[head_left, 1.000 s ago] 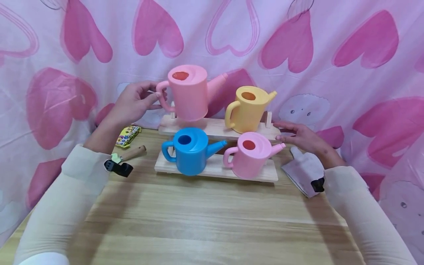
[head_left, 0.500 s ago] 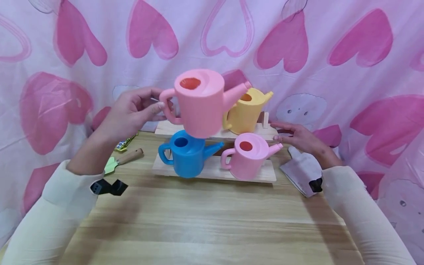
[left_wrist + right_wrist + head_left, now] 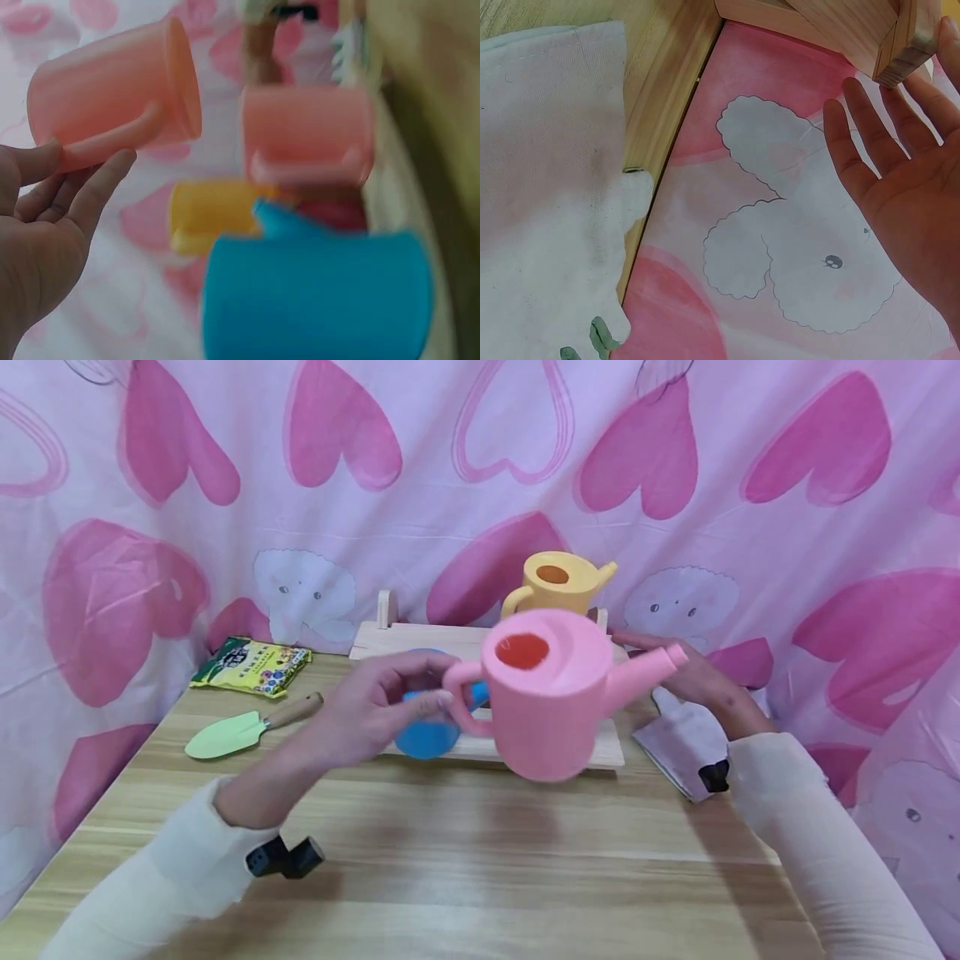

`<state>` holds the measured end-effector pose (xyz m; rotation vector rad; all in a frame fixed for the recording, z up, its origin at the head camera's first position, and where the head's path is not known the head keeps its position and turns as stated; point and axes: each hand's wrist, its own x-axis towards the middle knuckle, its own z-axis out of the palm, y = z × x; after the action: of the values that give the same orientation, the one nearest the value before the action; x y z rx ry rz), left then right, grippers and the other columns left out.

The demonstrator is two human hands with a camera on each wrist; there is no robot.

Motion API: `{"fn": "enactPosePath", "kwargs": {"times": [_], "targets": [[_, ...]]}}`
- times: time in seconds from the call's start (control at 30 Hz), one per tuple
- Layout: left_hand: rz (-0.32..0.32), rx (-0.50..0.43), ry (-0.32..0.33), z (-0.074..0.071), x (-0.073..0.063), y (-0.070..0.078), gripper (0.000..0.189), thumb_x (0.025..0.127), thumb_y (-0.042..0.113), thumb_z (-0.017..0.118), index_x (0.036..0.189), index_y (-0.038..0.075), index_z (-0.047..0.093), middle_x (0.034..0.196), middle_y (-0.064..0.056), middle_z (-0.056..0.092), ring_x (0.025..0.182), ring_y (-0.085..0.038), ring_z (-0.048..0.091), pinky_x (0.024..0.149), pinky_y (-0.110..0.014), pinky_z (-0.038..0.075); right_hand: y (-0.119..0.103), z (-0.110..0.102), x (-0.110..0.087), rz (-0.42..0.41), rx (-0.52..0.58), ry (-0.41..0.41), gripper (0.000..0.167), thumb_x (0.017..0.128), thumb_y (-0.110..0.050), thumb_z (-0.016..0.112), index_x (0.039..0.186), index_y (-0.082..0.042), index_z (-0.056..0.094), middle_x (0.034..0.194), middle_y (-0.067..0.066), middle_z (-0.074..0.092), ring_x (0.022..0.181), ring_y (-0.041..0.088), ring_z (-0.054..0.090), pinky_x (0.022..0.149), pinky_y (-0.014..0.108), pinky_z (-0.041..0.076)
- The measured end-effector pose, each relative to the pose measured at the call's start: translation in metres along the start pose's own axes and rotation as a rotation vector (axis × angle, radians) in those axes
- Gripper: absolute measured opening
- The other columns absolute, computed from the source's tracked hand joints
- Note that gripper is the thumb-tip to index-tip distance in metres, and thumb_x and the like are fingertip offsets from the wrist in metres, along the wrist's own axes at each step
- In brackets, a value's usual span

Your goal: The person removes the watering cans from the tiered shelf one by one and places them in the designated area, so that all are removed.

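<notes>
By its handle, my left hand (image 3: 390,714) holds a pink watering can (image 3: 547,718), its spout pointing right. The can is raised in front of a two-tier wooden stand (image 3: 435,633). A yellow watering can (image 3: 562,578) stands on the upper tier. On the lower tier is a blue watering can (image 3: 427,737), partly covered by my left hand. A second pink watering can (image 3: 307,139), hidden in the head view, shows in the left wrist view. My right hand (image 3: 686,672) touches the stand's right end with fairly straight fingers (image 3: 881,135); its thumb is hidden.
On the table (image 3: 420,877), a green trowel (image 3: 232,732) with a wooden handle lies at left. Behind it is a yellow-green packet (image 3: 258,664). A pale cloth glove (image 3: 678,752) lies under my right forearm. A heart-patterned curtain (image 3: 420,527) hangs behind.
My left hand has carried the larger pink watering can off the upper tier, forward, down and to the right. The trowel and packet have come into fuller view. My right hand stays at the stand.
</notes>
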<state>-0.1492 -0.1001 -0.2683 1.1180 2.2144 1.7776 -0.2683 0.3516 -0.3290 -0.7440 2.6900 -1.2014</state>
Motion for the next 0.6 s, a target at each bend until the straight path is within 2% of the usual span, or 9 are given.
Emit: {"fn": "enactPosePath", "kwargs": {"times": [0.07, 0.1, 0.23, 0.33, 0.5, 0.6], "targets": [[0.001, -0.004, -0.028, 0.014, -0.003, -0.004, 0.036, 0.098, 0.002, 0.069, 0.133, 0.005, 0.065, 0.119, -0.004, 0.070, 0.103, -0.022, 0.068, 0.086, -0.040, 0.060, -0.001, -0.001, 0.001, -0.010, 0.017, -0.016, 0.054, 0.104, -0.006, 0.061, 0.154, 0.000, 0.042, 0.160, 0.021, 0.036, 0.133, 0.048, 0.047, 0.095, 0.020, 0.050], [-0.003, -0.010, -0.042, 0.021, -0.005, -0.007, 0.035, 0.098, 0.004, 0.070, 0.133, 0.006, 0.066, 0.120, -0.003, 0.070, 0.105, -0.021, 0.067, 0.087, -0.040, 0.059, -0.002, -0.001, 0.001, 0.012, 0.029, -0.013, 0.056, 0.103, -0.007, 0.064, 0.154, -0.002, 0.043, 0.161, 0.019, 0.036, 0.132, 0.047, 0.049, 0.093, 0.022, 0.052], [-0.036, -0.058, -0.085, 0.049, -0.010, -0.018, 0.034, 0.097, 0.008, 0.072, 0.131, 0.011, 0.067, 0.121, 0.003, 0.070, 0.112, -0.017, 0.066, 0.089, -0.038, 0.059, -0.005, -0.002, 0.002, 0.111, -0.033, 0.007, 0.062, 0.100, -0.023, 0.071, 0.156, -0.013, 0.046, 0.163, 0.011, 0.036, 0.133, 0.044, 0.051, 0.097, 0.041, 0.054], [-0.081, -0.089, -0.120, 0.068, -0.014, -0.028, 0.034, 0.097, 0.010, 0.073, 0.130, 0.015, 0.068, 0.120, 0.007, 0.070, 0.112, -0.015, 0.066, 0.091, -0.036, 0.058, -0.005, -0.002, 0.003, 0.145, -0.057, 0.004, 0.064, 0.099, -0.026, 0.072, 0.156, -0.015, 0.045, 0.164, 0.012, 0.035, 0.134, 0.044, 0.050, 0.100, 0.055, 0.049], [-0.181, -0.109, -0.173, 0.091, -0.018, -0.048, 0.032, 0.096, 0.015, 0.075, 0.127, 0.022, 0.069, 0.116, 0.012, 0.070, 0.110, -0.013, 0.065, 0.094, -0.033, 0.056, -0.007, -0.001, 0.003, 0.159, -0.080, 0.001, 0.064, 0.099, -0.027, 0.073, 0.156, -0.013, 0.046, 0.161, 0.016, 0.038, 0.133, 0.044, 0.051, 0.099, 0.057, 0.050], [-0.213, -0.124, -0.208, 0.104, -0.018, -0.060, 0.028, 0.096, 0.018, 0.075, 0.123, 0.025, 0.070, 0.115, 0.012, 0.070, 0.110, -0.011, 0.064, 0.098, -0.037, 0.054, -0.009, -0.002, 0.004, 0.162, -0.095, -0.005, 0.065, 0.098, -0.028, 0.074, 0.155, -0.013, 0.047, 0.161, 0.015, 0.039, 0.132, 0.044, 0.052, 0.097, 0.058, 0.051]]}}
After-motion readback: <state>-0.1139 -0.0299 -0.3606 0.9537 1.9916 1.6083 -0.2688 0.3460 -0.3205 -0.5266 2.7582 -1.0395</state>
